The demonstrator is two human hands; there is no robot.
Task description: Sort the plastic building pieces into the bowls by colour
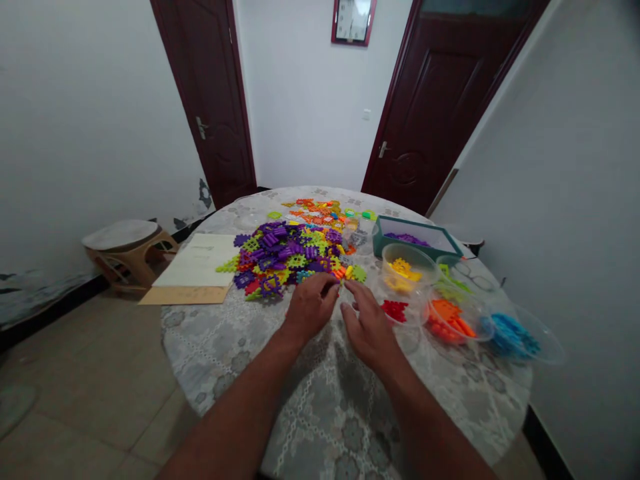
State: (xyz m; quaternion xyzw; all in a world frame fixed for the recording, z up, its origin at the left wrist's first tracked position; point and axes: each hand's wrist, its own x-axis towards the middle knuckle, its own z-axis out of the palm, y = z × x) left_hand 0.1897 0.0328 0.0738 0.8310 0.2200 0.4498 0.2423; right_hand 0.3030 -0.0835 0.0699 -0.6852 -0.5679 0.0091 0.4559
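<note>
Both my hands rest on a round table (320,407) with a grey patterned cloth, at the near edge of a pile of colourful plastic interlocking pieces (290,257). My left hand (310,307) lies knuckles up, its fingertips curled at the pile's edge near a yellow piece (349,272). My right hand (367,327) sits beside it, fingers bent, the tips close to the left hand's. Whether either hand pinches a piece is hidden by the fingers.
Clear bowls at the right hold sorted pieces: yellow (403,270), red (395,310), orange (447,320), blue (513,333), green (450,283). A teal box (415,233) holds purple ones. Paper on cardboard (197,267) overhangs the left edge. A stool (125,247) stands on the floor.
</note>
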